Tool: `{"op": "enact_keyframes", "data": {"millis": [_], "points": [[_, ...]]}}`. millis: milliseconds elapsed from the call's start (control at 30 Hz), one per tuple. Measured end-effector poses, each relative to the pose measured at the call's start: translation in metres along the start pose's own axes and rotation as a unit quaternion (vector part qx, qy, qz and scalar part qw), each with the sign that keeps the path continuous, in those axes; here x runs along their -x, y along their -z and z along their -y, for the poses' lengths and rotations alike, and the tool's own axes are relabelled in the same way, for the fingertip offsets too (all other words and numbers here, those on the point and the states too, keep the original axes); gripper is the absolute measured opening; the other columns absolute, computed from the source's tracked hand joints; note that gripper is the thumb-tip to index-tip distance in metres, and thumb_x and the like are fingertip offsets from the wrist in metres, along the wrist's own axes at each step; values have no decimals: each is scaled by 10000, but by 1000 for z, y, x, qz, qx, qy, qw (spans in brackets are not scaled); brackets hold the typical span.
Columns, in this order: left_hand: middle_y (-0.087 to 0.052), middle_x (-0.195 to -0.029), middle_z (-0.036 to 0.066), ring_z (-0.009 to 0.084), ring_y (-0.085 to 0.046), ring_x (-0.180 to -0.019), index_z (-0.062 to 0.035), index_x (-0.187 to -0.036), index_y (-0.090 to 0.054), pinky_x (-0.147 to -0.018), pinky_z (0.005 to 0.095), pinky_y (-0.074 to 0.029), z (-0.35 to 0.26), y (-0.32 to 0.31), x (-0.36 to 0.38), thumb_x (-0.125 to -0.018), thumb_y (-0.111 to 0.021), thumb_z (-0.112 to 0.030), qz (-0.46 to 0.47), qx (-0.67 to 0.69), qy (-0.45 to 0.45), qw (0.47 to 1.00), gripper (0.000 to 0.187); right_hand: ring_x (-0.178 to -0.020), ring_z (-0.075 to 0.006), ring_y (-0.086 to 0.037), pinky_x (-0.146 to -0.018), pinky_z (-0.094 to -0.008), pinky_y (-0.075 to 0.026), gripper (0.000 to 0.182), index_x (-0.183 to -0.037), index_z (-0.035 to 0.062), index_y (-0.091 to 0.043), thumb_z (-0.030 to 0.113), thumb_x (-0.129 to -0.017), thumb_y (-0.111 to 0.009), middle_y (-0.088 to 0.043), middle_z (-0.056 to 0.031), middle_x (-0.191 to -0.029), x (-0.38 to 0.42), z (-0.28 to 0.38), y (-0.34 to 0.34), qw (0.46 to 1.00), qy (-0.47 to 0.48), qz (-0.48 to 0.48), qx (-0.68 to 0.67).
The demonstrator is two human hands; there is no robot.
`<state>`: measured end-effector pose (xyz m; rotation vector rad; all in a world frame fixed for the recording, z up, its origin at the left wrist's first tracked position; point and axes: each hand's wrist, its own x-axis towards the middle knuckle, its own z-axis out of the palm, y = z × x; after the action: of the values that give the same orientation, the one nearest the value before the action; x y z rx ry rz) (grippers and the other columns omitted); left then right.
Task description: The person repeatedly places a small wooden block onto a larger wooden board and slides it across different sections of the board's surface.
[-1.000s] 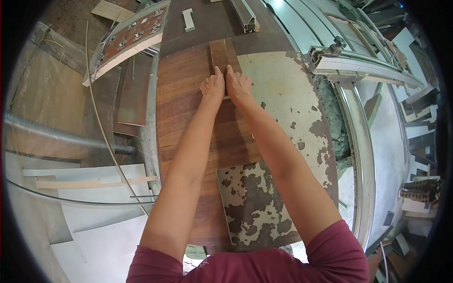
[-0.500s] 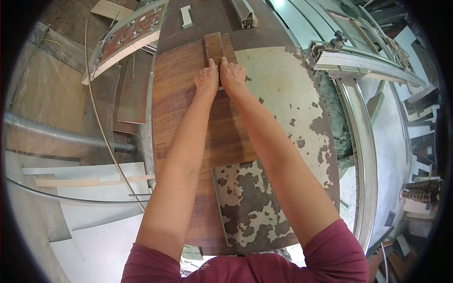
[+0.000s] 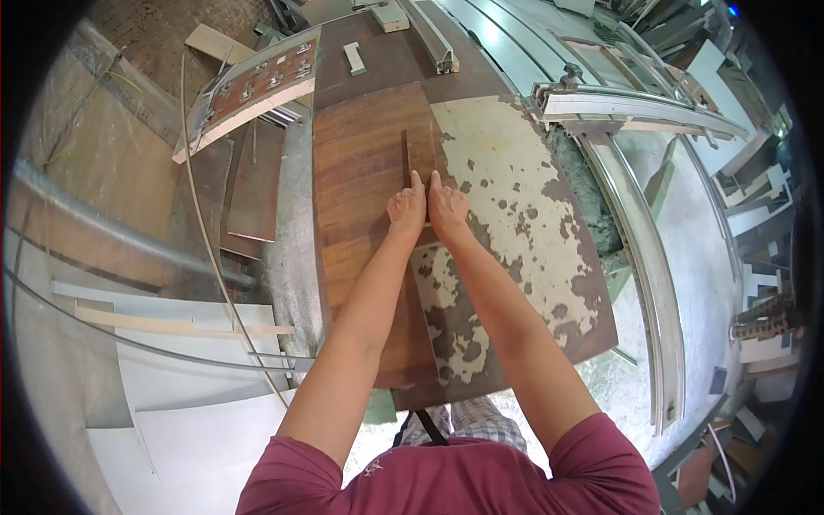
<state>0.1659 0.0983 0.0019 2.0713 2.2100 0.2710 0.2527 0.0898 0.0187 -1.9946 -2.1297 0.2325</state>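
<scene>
A brown wood-grained board [image 3: 365, 137] lies flat on the worktop. Near its right edge rests a small wooden block [image 3: 421, 150], its long side running away from me. My left hand [image 3: 407, 209] grips the near part of the block from the left, forefinger stretched forward along it and other fingers curled. Against the right side, my right hand [image 3: 449, 209] mirrors that hold. Both hands partly hide the block's near end. Under and beside the board shows a panel with a peeling, patchy cream surface [image 3: 506, 163].
A small pale block [image 3: 354, 58] and a metal profile [image 3: 438, 47] lie at the far end. Metal rails [image 3: 635, 105] run along the right. A red-brown panel with metal fittings [image 3: 257, 81] stands left, near a long thin strip [image 3: 196, 189] and white sheets [image 3: 202, 343].
Both hands have drawn the wooden block toward me across the board, away from its far edge. My view has shifted too, showing more of the far end.
</scene>
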Motion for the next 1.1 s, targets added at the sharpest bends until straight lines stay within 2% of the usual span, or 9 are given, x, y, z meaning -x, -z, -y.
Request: {"op": "enact_keyframes", "data": {"millis": [33, 100, 267, 333, 500, 667, 800, 967, 1100], "points": [[-620, -840, 169, 308, -612, -782, -63, -1279, -306, -674, 403, -494, 2, 0, 15, -892, -354, -259, -1, 2, 1, 1000, 437, -757, -238, -630, -623, -324, -487, 406, -1199, 68, -399, 242, -836, -455, -644, -111, -793, 18, 1, 2, 1000, -6, -8, 9], [-616, -856, 180, 332, -601, -813, -99, -1282, -314, -699, 449, -473, 7, -2, 51, -889, -347, -290, 2, 20, 3, 1000, 438, -742, -244, -632, -607, -334, -487, 405, -1205, 67, -393, 211, -831, -455, -642, -121, -769, 51, 3, -1, 1000, 0, 3, 1], [-619, -842, 171, 326, -604, -800, -117, -1287, -315, -695, 442, -475, 20, 16, 136, -884, -361, -299, 13, 41, -4, 999, 444, -723, -262, -633, -580, -364, -492, 432, -1245, 86, -361, 167, -828, -444, -640, -137, -767, 135, 18, 1, 1000, -12, 9, -17], [-622, -839, 160, 284, -615, -773, -93, -1284, -318, -640, 385, -495, 28, 18, 165, -889, -365, -263, 15, 0, -5, 1000, 432, -722, -277, -631, -582, -389, -489, 474, -1293, 115, -315, 168, -836, -430, -639, -138, -777, 158, 22, -9, 1000, -7, 10, -17], [-622, -778, 158, 298, -617, -721, -97, -1264, -346, -622, 409, -494, 44, 19, 217, -884, -377, -283, -20, 18, -15, 1000, 424, -709, -285, -630, -605, -372, -488, 451, -1273, 121, -339, 145, -831, -428, -637, -130, -751, 210, 33, -13, 999, 2, 1, -34], [-621, -756, 157, 298, -618, -709, -96, -1256, -358, -615, 419, -493, 55, 23, 249, -880, -387, -287, -27, 25, -7, 999, 423, -698, -287, -627, -585, -373, -485, 465, -1277, 166, -341, 120, -820, -420, -629, -143, -742, 242, 43, -8, 999, 2, -5, -50], [-618, -740, 155, 297, -616, -691, -101, -1256, -359, -606, 416, -494, 57, 24, 259, -876, -397, -285, -31, 37, -5, 999, 424, -696, -281, -631, -593, -373, -490, 430, -1243, 121, -368, 154, -820, -438, -633, -136, -731, 253, 46, 0, 999, 1, 7, -50], [-616, -723, 150, 298, -614, -676, -105, -1258, -357, -593, 414, -494, 56, 22, 259, -875, -401, -281, -42, 39, -3, 998, 424, -701, -296, -627, -598, -386, -487, 465, -1289, 183, -323, 127, -834, -402, -629, -154, -753, 251, 43, -5, 998, -3, 19, -57], [-617, -726, 149, 301, -614, -674, -106, -1259, -355, -586, 419, -493, 54, 22, 259, -874, -403, -282, -46, 38, 3, 998, 426, -698, -299, -627, -595, -388, -487, 474, -1297, 189, -312, 125, -835, -399, -628, -157, -750, 253, 43, -3, 998, -11, 27, -62]]}}
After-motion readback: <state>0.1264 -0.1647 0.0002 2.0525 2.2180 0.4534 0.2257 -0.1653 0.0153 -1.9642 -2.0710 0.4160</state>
